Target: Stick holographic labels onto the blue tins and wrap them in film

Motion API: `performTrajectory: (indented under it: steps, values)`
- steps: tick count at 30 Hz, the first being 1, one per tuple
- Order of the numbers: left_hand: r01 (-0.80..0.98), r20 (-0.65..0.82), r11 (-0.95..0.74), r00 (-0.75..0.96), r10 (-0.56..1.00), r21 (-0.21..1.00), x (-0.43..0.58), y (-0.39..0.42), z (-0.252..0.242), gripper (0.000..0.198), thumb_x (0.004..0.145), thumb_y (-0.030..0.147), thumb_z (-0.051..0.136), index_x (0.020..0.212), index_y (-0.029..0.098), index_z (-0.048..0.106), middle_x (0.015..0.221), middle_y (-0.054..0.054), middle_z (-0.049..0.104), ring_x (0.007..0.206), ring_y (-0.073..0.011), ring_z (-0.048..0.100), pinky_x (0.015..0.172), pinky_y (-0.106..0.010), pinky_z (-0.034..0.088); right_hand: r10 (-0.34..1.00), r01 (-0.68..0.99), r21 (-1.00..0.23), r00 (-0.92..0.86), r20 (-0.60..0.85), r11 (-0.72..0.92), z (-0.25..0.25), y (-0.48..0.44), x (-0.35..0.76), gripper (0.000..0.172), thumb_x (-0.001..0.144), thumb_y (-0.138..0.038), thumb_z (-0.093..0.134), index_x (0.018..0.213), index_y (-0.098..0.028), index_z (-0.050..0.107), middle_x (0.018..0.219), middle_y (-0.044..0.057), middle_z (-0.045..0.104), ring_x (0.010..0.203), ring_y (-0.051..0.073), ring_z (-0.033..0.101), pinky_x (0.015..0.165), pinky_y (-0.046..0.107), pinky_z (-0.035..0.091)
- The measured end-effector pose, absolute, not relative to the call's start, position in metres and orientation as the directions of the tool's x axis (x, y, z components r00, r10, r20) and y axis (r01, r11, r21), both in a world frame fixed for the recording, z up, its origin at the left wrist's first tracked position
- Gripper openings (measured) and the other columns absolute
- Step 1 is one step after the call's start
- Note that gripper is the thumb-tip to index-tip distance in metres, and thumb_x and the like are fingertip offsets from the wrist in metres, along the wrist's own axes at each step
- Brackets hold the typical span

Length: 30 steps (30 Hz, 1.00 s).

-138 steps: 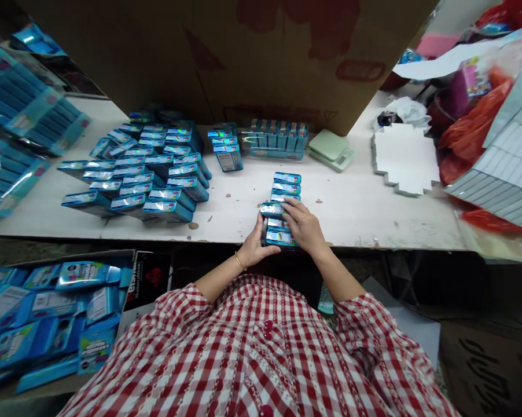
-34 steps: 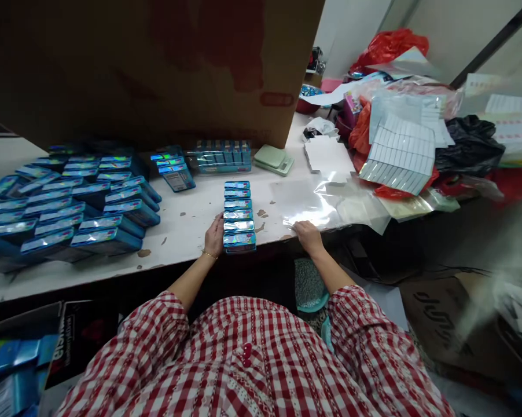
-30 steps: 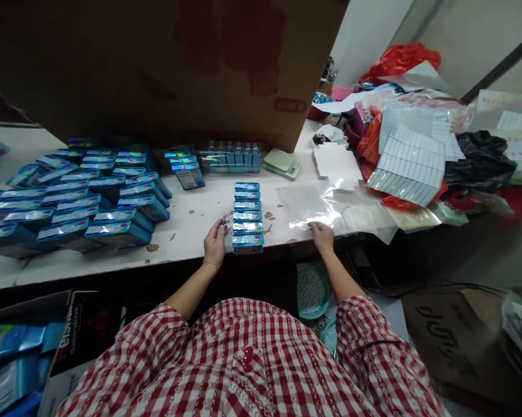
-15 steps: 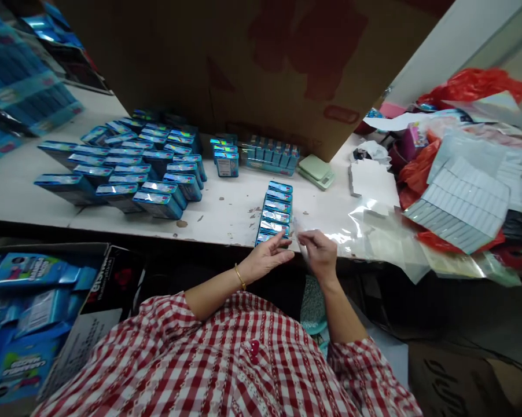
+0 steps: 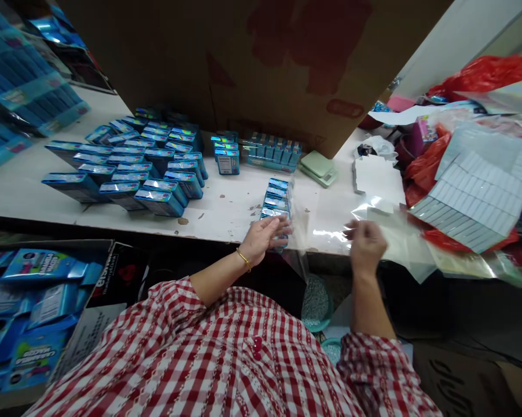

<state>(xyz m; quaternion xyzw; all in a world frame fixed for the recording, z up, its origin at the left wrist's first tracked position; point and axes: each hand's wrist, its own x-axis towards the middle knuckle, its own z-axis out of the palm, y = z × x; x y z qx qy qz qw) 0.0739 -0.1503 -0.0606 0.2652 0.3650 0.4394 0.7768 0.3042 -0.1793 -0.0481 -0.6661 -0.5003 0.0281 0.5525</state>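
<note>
A short row of blue packets (image 5: 277, 193) stands near the table's front edge, in a clear plastic sleeve or film (image 5: 299, 223) that bulges out at the right and hangs over the edge. My left hand (image 5: 263, 236), a gold bracelet at its wrist, lies with fingers stretched across the near end of the row and hides part of it. Further right, my right hand (image 5: 368, 242) is over the near side of some clear plastic sheets (image 5: 385, 229). Its fingers look curled but are smeared by motion, so whether they hold anything does not show.
Many blue packets (image 5: 157, 197) stand at the left, beside a large cardboard box (image 5: 226, 63). A filled clear tray (image 5: 272, 153) and a pale green scale (image 5: 319, 167) are behind the row. Plastic bags (image 5: 430, 156) heap up at the right. An open carton (image 5: 81, 347) holds blue packs.
My right hand has moved away to the right from the row of packets. My left hand has slid slightly up over the row. The clear film beside the row now stands out wider.
</note>
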Motion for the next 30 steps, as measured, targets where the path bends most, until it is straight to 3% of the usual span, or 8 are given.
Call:
performTrajectory:
  steps: [2,5,7,10,15,20,24,30]
  values:
    - [-0.533,-0.262,0.392,0.305,0.916,0.749,0.068,-0.146,-0.055,0.028,0.079,0.034,0.065,0.098,0.014,0.062,0.105,-0.011,0.068,0.086,-0.0178,0.067,0.068,-0.029,0.056,0.439,0.725,-0.683,0.587,0.680,0.089,-0.029,-0.177,0.334,0.027,0.086,-0.041,0.050,0.077,-0.018,0.060,0.070,0.001,0.065,0.050,0.014,0.060,0.049,0.028,0.048]
    - [-0.583,-0.133,0.242,0.224,0.965,0.775,0.055,-0.145,-0.049,0.033,0.077,0.037,0.066,0.102,0.016,0.061,0.107,-0.009,0.068,0.091,-0.0194,0.067,0.075,-0.031,0.057,0.209,0.899,-0.438,0.428,0.879,0.001,-0.016,-0.186,0.349,0.030,0.090,-0.044,0.044,0.087,-0.020,0.061,0.084,0.006,0.070,0.070,0.019,0.067,0.064,0.034,0.052]
    - [-0.583,-0.078,0.153,0.153,0.985,0.798,0.045,-0.146,-0.051,0.034,0.079,0.039,0.063,0.106,0.018,0.059,0.113,-0.009,0.066,0.095,-0.0206,0.066,0.079,-0.033,0.056,0.312,0.969,-0.239,0.249,0.917,-0.069,-0.026,-0.194,0.345,0.032,0.090,-0.047,0.043,0.087,-0.021,0.062,0.091,0.009,0.071,0.082,0.021,0.067,0.071,0.035,0.051]
    - [-0.556,-0.159,0.180,0.086,0.983,0.812,0.030,-0.148,-0.060,0.032,0.083,0.037,0.059,0.109,0.020,0.056,0.117,-0.008,0.064,0.100,-0.0204,0.064,0.083,-0.035,0.055,0.666,0.997,-0.064,0.070,0.743,-0.035,-0.069,-0.193,0.342,0.031,0.090,-0.044,0.044,0.086,-0.021,0.064,0.100,0.010,0.070,0.085,0.020,0.066,0.071,0.031,0.049]
    - [-0.551,-0.409,0.405,0.124,0.904,0.730,0.021,-0.154,-0.078,0.023,0.078,0.023,0.064,0.098,0.014,0.057,0.102,-0.010,0.069,0.087,-0.0169,0.068,0.074,-0.029,0.057,0.922,0.996,-0.087,0.020,0.387,0.015,-0.139,-0.171,0.369,0.036,0.091,-0.044,0.039,0.081,-0.021,0.064,0.092,0.009,0.071,0.081,0.020,0.065,0.067,0.031,0.048]
    - [-0.529,-0.439,0.412,0.081,0.895,0.742,0.031,-0.158,-0.084,0.021,0.074,0.028,0.069,0.082,0.011,0.060,0.082,-0.008,0.071,0.069,-0.0135,0.068,0.060,-0.022,0.055,0.856,0.920,-0.255,-0.138,0.498,0.296,-0.121,-0.182,0.300,0.047,0.084,-0.051,0.050,0.121,-0.021,0.055,0.124,0.013,0.058,0.118,0.028,0.051,0.093,0.047,0.044]
    - [-0.463,-0.333,0.321,0.058,0.941,0.826,0.040,-0.158,-0.087,0.038,0.060,0.043,0.077,0.069,0.013,0.057,0.065,-0.005,0.069,0.057,-0.0148,0.066,0.056,-0.026,0.054,0.813,0.859,-0.257,-0.264,0.519,0.443,-0.091,-0.197,0.204,0.050,0.082,-0.043,0.059,0.127,-0.024,0.051,0.127,0.011,0.056,0.121,0.029,0.047,0.101,0.046,0.038]
    - [-0.142,-0.053,0.044,-0.059,0.997,0.989,0.031,-0.156,-0.098,0.041,0.057,0.050,0.076,0.055,0.017,0.052,0.049,0.003,0.058,0.048,-0.0115,0.056,0.053,-0.025,0.048,0.822,0.794,-0.388,-0.230,0.521,0.468,-0.083,-0.179,0.191,0.021,0.091,-0.027,0.046,0.095,-0.024,0.066,0.089,0.005,0.067,0.086,0.018,0.060,0.078,0.031,0.048]
